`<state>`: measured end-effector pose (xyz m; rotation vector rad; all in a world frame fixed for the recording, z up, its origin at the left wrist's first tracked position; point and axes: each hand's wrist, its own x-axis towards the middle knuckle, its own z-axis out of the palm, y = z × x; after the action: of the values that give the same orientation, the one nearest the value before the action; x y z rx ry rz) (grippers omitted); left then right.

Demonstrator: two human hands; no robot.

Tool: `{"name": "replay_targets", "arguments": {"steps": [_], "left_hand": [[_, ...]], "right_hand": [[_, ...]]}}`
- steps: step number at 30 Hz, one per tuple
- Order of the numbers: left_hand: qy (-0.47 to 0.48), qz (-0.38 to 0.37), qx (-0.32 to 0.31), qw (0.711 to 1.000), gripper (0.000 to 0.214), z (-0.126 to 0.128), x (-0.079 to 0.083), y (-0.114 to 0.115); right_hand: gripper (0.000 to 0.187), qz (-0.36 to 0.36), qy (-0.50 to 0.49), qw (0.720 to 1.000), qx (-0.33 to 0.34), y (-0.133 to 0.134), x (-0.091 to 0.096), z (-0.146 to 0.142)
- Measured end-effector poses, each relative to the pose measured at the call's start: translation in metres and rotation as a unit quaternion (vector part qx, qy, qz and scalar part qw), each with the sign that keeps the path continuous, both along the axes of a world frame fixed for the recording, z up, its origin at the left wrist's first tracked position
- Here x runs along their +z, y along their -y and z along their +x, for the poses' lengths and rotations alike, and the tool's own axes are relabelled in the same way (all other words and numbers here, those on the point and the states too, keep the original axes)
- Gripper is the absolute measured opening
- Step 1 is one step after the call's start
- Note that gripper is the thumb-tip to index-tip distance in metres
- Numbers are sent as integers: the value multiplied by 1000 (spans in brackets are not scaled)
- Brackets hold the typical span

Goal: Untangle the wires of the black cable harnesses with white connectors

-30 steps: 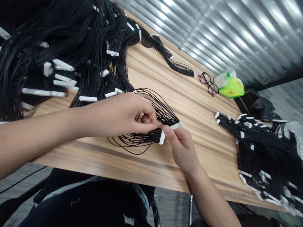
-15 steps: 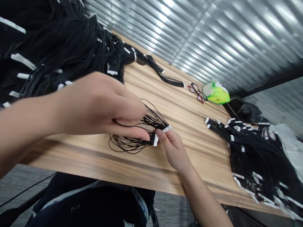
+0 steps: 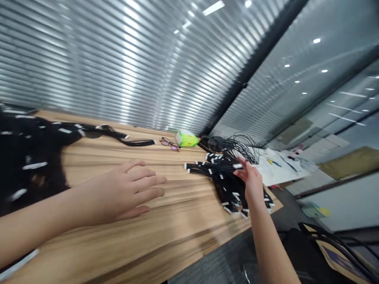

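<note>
My left hand [image 3: 130,193] reaches over the wooden table [image 3: 166,225] with its fingers stretched out and nothing in it. Off to the right, my right hand [image 3: 251,179] pinches a black wire harness [image 3: 241,146] near a white connector. The harness's thin wires loop upward beyond my fingers. Beneath it lies a pile of black wire harnesses [image 3: 227,185] with white connectors. Whether the held harness touches the pile, I cannot tell.
A larger heap of black harnesses [image 3: 17,146] lies at the left. Along the back are a loose harness bundle [image 3: 137,142], eyeglasses [image 3: 169,143] and a green tissue pack [image 3: 187,139]. A corrugated metal wall [image 3: 97,71] rises behind. A white table [image 3: 272,173] stands farther right.
The view has swung right. My right hand has carried the wire harness from the table's middle to the right-hand pile. My left hand has come away from the wires and opened.
</note>
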<state>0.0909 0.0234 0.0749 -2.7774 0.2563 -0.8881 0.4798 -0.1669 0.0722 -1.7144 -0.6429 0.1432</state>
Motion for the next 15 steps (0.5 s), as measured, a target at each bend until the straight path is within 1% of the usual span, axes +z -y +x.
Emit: {"name": "replay_targets", "arguments": {"steps": [2, 3, 5, 6, 8, 10, 11, 12, 13, 15], "left_hand": [[-27, 2, -13, 1000, 25, 26, 3, 6], [-45, -4, -19, 999, 30, 37, 2, 10], [-88, -32, -29, 995, 36, 58, -3, 19], [-109, -49, -34, 992, 37, 66, -9, 22], [-155, -81, -31, 984, 37, 78, -23, 27], [-194, -114, -17, 974, 39, 83, -35, 30], [-209, -131, -10, 969, 39, 82, -38, 31], [-223, -145, -2, 964, 40, 79, -39, 31], [-234, -155, 9, 960, 39, 74, -38, 30], [-250, -164, 48, 953, 40, 57, -28, 24]], "right_hand": [[47, -89, -11, 995, -42, 22, 8, 48], [43, -137, -22, 989, -58, 32, 6, 65], [31, -225, -50, 971, -71, 51, -4, 85], [31, -258, -60, 961, -73, 60, -11, 91], [33, -309, -66, 946, -79, 77, -24, 95], [27, -339, -52, 936, -81, 92, -32, 95], [33, -347, -39, 934, -76, 99, -34, 93], [43, -352, -24, 933, -66, 105, -35, 90], [50, -353, -8, 934, -52, 111, -37, 85], [58, -357, 24, 933, -26, 119, -44, 70]]}}
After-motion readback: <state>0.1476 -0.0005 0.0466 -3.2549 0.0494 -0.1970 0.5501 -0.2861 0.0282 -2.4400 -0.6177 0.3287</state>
